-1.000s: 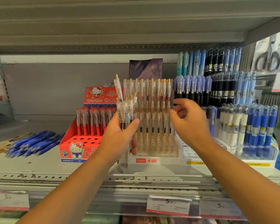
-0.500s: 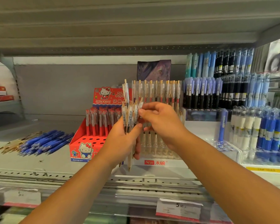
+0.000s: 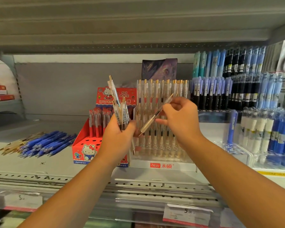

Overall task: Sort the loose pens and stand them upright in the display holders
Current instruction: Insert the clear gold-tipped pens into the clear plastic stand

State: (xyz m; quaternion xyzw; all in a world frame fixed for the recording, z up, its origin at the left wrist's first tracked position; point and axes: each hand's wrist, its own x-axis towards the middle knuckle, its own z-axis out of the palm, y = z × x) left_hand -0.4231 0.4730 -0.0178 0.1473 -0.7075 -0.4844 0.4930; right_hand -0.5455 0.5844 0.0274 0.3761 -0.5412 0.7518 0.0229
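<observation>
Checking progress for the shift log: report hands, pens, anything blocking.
Left hand grips a bunch of clear pens. Right hand pinches one pen, tilted, before the clear holder. Nothing blocks the holder.

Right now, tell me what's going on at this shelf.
A person is restocking pens. The left hand grips a bundle of clear, gold-tipped pens upright. The right hand pinches one clear gold-tipped pen, tilted tip-down, in front of the clear plastic display holder with the red label, not yet slotted in. A pile of loose blue pens lies flat on the grey shelf to the left.
</observation>
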